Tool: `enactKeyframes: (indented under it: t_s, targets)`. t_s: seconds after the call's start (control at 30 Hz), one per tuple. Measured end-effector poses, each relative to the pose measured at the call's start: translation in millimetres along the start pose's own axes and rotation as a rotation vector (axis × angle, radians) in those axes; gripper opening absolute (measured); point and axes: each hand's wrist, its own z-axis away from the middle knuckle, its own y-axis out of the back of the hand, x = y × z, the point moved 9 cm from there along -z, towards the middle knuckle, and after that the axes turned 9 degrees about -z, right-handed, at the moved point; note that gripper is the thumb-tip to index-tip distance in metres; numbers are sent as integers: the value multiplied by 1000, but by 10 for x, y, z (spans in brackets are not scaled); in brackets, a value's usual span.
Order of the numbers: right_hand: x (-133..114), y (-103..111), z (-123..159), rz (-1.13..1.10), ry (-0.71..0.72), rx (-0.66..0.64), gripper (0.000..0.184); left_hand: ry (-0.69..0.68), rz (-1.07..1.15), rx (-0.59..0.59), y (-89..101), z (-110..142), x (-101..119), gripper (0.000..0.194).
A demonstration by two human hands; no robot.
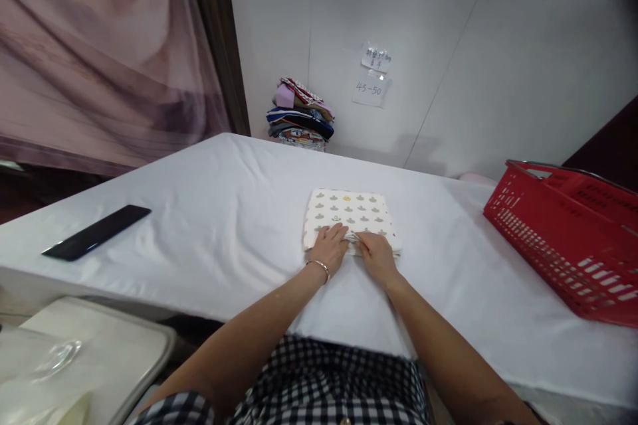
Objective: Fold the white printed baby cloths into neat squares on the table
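Note:
A folded white cloth (351,209) with rows of small grey motifs and one yellow one lies on the white-covered table. My left hand (329,249) rests on its near left part with fingers stretched out flat; a silver bracelet (319,267) circles that wrist. My right hand (376,255) pinches the cloth's near edge just right of centre, where a small fold is raised. Both hands are close together, and parts of the cloth's near edge are hidden under them.
At the right stands a red plastic basket (563,232). A long black flat object (100,231) lies at the left. Folded clothes (302,116) are stacked beyond the far edge, by a wall with paper signs (369,89). A whitish lid-like surface (94,345) is at lower left.

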Motion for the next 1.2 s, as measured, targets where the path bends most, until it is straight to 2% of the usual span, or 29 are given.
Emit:
enactKeyframes:
  t_s: [0.33,0.87,1.2]
  targets:
    - [-29,29,39,7,35,41,28,-5,65,-20,-54,-18,-10,27]
    - [59,30,-5,-22,-21,-13,29,115,73,41,110,137,-261,22]
    - [29,49,-25,-38,-31,-17,28,63,103,30,92,123,-201,24]
